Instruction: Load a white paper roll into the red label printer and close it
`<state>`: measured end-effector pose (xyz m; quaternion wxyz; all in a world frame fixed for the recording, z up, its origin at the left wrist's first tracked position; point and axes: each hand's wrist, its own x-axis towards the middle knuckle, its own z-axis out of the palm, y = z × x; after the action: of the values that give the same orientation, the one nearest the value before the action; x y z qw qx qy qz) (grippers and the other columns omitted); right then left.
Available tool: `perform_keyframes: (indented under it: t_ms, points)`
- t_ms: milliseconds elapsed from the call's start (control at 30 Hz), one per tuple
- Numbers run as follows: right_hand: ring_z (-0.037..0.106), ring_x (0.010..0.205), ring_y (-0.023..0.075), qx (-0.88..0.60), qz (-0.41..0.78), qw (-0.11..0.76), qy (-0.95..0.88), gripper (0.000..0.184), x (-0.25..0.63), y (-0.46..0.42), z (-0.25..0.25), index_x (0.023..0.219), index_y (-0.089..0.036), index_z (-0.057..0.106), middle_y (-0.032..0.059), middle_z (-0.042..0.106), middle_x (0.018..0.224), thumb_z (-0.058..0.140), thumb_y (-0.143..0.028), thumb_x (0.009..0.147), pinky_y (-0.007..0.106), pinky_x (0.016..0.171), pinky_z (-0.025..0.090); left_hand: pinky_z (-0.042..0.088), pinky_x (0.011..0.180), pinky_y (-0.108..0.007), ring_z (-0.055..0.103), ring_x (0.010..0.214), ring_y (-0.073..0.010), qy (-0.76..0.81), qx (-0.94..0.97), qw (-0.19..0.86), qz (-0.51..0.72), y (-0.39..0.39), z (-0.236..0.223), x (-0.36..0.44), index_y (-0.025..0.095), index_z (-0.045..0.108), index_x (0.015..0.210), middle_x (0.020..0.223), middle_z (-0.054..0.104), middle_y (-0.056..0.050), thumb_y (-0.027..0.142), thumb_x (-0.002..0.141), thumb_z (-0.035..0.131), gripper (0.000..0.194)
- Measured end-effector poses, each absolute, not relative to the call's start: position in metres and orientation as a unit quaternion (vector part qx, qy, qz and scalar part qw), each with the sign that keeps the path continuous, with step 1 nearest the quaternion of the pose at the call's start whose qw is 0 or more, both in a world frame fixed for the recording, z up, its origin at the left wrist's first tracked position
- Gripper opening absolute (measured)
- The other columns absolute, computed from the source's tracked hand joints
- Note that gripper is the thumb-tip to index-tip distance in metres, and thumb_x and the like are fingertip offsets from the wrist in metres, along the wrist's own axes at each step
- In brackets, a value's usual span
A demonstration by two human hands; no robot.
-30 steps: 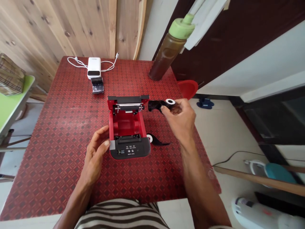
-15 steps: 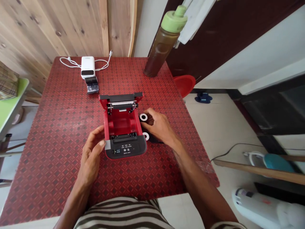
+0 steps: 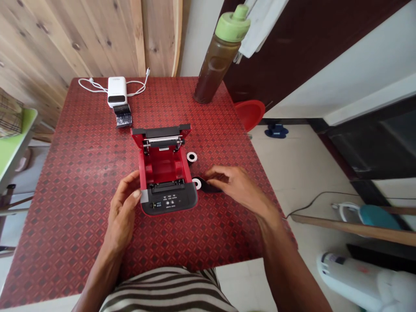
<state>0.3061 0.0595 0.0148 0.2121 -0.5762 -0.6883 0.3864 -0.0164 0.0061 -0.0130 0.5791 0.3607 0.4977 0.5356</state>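
Observation:
A red-and-black label printer (image 3: 169,200) stands on the table with its lid (image 3: 161,130) raised and its red inner bay bare. My left hand (image 3: 122,203) grips the printer's left side, thumb at the front corner and fingers along the wall. Two black rolls with white cores lie by the printer's right side: the far roll (image 3: 191,157) stands apart from my hands, and the near roll (image 3: 196,183) has a black strip (image 3: 209,187) trailing right. My right hand (image 3: 232,184) has its closed fingers at that strip; the fingertips are partly hidden.
At the back of the red patterned table (image 3: 81,195) lie a white power bank-like device (image 3: 117,90) with a white cable (image 3: 138,90) and a crumpled black piece (image 3: 123,117). A tall brown bottle (image 3: 217,65) with a green cap stands at the back right.
My right hand has left the far roll and moved toward me and right, to the near roll's strip. My left hand stays on the printer. The view has shifted slightly.

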Motion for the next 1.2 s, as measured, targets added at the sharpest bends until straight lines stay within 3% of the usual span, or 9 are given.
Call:
perform_keyframes:
  t_ms: [167,400,567,733,867,933,1000,1200]
  points:
    - [0.08,0.115,0.0274,-0.531,0.398,0.22,-0.715,0.034,0.291,0.052,0.009,0.123,-0.029,0.084,0.0051,0.087,0.125,0.082,-0.016,0.092,0.047,0.104,0.06,0.053,0.122,-0.048,0.07,0.142,-0.0339,0.498,0.354,0.58,0.539,0.007,-0.014,-0.016,0.028,0.076,0.145,0.149,0.077,-0.009,0.047,0.1,0.081,0.049]
    - [0.075,0.097,0.0246,-0.523,0.417,0.257,-0.697,0.012,0.278,0.047,0.002,0.104,-0.026,0.081,0.0037,0.083,0.104,0.072,-0.022,0.097,0.042,0.092,0.057,0.051,0.125,-0.051,0.069,0.143,-0.0349,0.5,0.349,0.58,0.54,0.008,-0.013,-0.015,0.028,0.076,0.144,0.149,0.077,-0.01,0.049,0.099,0.082,0.05]
    - [0.074,0.105,0.0251,-0.554,0.464,0.306,-0.619,0.017,0.297,0.027,0.035,0.114,-0.028,0.075,0.0044,0.079,0.113,0.072,-0.033,0.099,0.039,0.092,0.058,0.052,0.124,-0.053,0.07,0.141,-0.0352,0.507,0.357,0.565,0.544,0.008,-0.014,-0.017,0.026,0.075,0.145,0.148,0.077,-0.011,0.052,0.099,0.081,0.053]
    - [0.065,0.088,0.0201,-0.505,0.497,0.337,-0.62,0.018,0.289,0.017,0.072,0.113,-0.029,0.072,0.0011,0.069,0.1,0.071,-0.043,0.101,0.032,0.076,0.053,0.047,0.129,-0.051,0.065,0.148,-0.0324,0.539,0.415,0.459,0.571,0.0,-0.003,-0.015,0.033,0.073,0.146,0.156,0.072,-0.007,0.05,0.103,0.079,0.046]
    - [0.07,0.089,0.0194,-0.445,0.546,0.31,-0.639,0.022,0.265,0.02,0.079,0.119,-0.029,0.074,0.0004,0.075,0.1,0.071,-0.046,0.107,0.031,0.079,0.055,0.039,0.135,-0.052,0.051,0.16,-0.0368,0.532,0.509,0.363,0.571,-0.016,0.033,-0.01,0.043,0.071,0.154,0.161,0.066,-0.002,0.061,0.102,0.079,0.055]
    - [0.075,0.095,0.0196,-0.421,0.575,0.285,-0.641,0.026,0.254,0.022,0.081,0.128,-0.03,0.075,0.0003,0.08,0.106,0.075,-0.044,0.106,0.03,0.083,0.058,0.04,0.133,-0.055,0.053,0.156,-0.0407,0.507,0.55,0.367,0.554,-0.02,0.052,-0.008,0.043,0.071,0.156,0.158,0.067,-0.004,0.073,0.095,0.082,0.069]
    - [0.079,0.1,0.0195,-0.409,0.6,0.27,-0.633,0.033,0.247,0.024,0.083,0.134,-0.031,0.076,-0.0002,0.084,0.112,0.081,-0.042,0.103,0.029,0.087,0.06,0.044,0.129,-0.057,0.059,0.147,-0.0419,0.495,0.599,0.389,0.495,-0.02,0.066,-0.007,0.043,0.071,0.158,0.153,0.071,-0.006,0.073,0.087,0.09,0.079]
    - [0.082,0.113,0.0241,-0.392,0.646,0.259,-0.602,0.047,0.241,0.019,0.091,0.134,-0.032,0.082,0.0024,0.086,0.123,0.096,-0.048,0.092,0.034,0.099,0.065,0.06,0.106,-0.05,0.075,0.114,-0.0321,0.462,0.678,0.403,0.405,-0.005,0.078,-0.003,0.038,0.081,0.143,0.125,0.081,-0.008,0.044,0.099,0.087,0.045]
